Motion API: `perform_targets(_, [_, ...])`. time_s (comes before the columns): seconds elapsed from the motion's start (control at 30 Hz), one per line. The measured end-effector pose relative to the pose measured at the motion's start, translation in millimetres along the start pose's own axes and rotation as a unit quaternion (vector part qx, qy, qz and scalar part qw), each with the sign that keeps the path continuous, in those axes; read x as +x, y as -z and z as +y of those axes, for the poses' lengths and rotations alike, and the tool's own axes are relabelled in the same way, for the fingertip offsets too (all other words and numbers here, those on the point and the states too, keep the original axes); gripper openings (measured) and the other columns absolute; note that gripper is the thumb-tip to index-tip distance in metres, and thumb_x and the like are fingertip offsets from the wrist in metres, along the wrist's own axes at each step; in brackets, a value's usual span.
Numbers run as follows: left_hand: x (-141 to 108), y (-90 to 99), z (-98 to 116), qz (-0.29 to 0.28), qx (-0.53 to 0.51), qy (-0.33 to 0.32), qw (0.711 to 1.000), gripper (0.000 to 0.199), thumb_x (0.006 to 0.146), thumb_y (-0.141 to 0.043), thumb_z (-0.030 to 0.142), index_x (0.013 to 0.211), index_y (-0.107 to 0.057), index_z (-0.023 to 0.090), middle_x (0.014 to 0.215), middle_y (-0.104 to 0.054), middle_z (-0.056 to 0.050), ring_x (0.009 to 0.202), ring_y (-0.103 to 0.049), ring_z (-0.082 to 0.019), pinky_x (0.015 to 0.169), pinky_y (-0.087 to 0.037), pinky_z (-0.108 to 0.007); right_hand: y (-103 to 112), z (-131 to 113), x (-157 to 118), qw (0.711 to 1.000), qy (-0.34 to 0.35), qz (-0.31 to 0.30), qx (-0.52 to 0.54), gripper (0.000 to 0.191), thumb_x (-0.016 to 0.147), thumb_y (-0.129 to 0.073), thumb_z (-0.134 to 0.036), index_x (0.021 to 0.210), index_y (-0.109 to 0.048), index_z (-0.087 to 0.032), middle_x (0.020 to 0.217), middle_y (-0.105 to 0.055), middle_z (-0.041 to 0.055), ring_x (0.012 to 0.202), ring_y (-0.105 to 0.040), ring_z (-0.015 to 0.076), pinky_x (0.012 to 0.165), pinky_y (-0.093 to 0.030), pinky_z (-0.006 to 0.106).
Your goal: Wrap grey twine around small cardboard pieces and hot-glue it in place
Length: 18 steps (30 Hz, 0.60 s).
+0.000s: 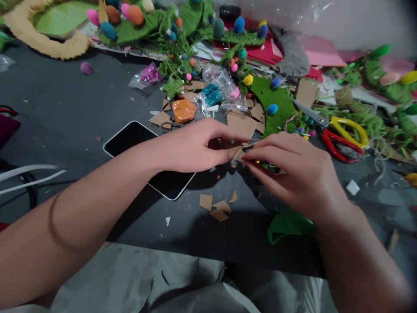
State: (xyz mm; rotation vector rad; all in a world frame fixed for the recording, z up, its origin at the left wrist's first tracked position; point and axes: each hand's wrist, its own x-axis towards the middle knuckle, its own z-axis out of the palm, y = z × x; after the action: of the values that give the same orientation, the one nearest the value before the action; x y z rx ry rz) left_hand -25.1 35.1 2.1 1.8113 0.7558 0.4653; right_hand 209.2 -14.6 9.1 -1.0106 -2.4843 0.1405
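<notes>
Between my two hands is a small brown cardboard piece (238, 153). My left hand (195, 145) pinches its left side between thumb and fingers. From the right, my right hand (293, 167) grips the same piece with its fingertips, which partly hide it. Beneath my left wrist lies a white-edged smartphone (172, 184) with a dark screen. Several cardboard scraps (220, 208) rest on the dark table just below my hands. Beyond my fingers are a larger cardboard piece (241, 124) and a green felt-like curved piece (283, 108) with coloured egg shapes on it.
Scissors (342, 130) with red and yellow handles lie at the right. An orange packet (184, 111) and clear plastic bags (221, 82) sit past my left hand. Green yarn-wrapped decorations (140, 30) line the back. White cables (29, 174) enter from the left.
</notes>
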Motion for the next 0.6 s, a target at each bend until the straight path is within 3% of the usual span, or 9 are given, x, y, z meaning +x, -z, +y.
perform_targets(0.17, [-1.7, 0.4, 4.3, -0.010, 0.016, -0.004, 1.000, 0.029, 0.095, -0.061, 0.022, 0.118, -0.078, 0.029, 0.112, -0.079, 0.004, 0.095, -0.073, -0.014, 0.077, -0.053, -0.019, 0.3, -0.7, 0.5, 0.999, -0.005, -0.020, 0.035, 0.008, 0.098, -0.062, -0.024, 0.101, -0.069, -0.022, 0.102, -0.073, 0.0090, 0.093, -0.069, 0.0242, 0.080, -0.052, 0.040])
perform_targets(0.33, [-2.0, -0.7, 5.3, 0.005, 0.013, 0.048, 0.999, 0.033, 0.087, -0.069, 0.021, 0.120, -0.072, 0.021, 0.100, -0.079, -0.002, 0.080, -0.073, -0.016, 0.067, -0.054, -0.023, 0.6, 0.0, 2.3, 0.997, -0.019, -0.029, 0.072, 0.009, 0.099, -0.061, -0.025, 0.103, -0.068, -0.023, 0.099, -0.071, 0.0061, 0.090, -0.067, 0.0220, 0.078, -0.051, 0.038])
perform_targets(0.43, [-1.4, -0.3, 2.7, 0.024, -0.017, 0.079, 0.996, 0.025, 0.081, -0.074, 0.020, 0.106, -0.070, 0.019, 0.090, -0.077, -0.004, 0.076, -0.074, -0.019, 0.064, -0.055, -0.026, 1.5, 1.4, 3.3, 0.996, -0.029, -0.025, 0.083, 0.007, 0.098, -0.062, -0.025, 0.103, -0.067, -0.024, 0.098, -0.071, 0.0052, 0.089, -0.066, 0.0216, 0.078, -0.051, 0.037])
perform_targets(0.6, [-0.6, 2.8, -1.1, 0.034, -0.066, 0.069, 0.995, 0.015, 0.083, -0.071, 0.015, 0.098, -0.069, 0.020, 0.074, -0.071, -0.001, 0.065, -0.070, -0.016, 0.058, -0.053, -0.026, 2.5, 2.3, 4.5, 0.993, -0.058, -0.003, 0.099, 0.007, 0.098, -0.062, -0.022, 0.101, -0.067, -0.027, 0.094, -0.070, 0.0043, 0.087, -0.067, 0.0221, 0.077, -0.051, 0.037])
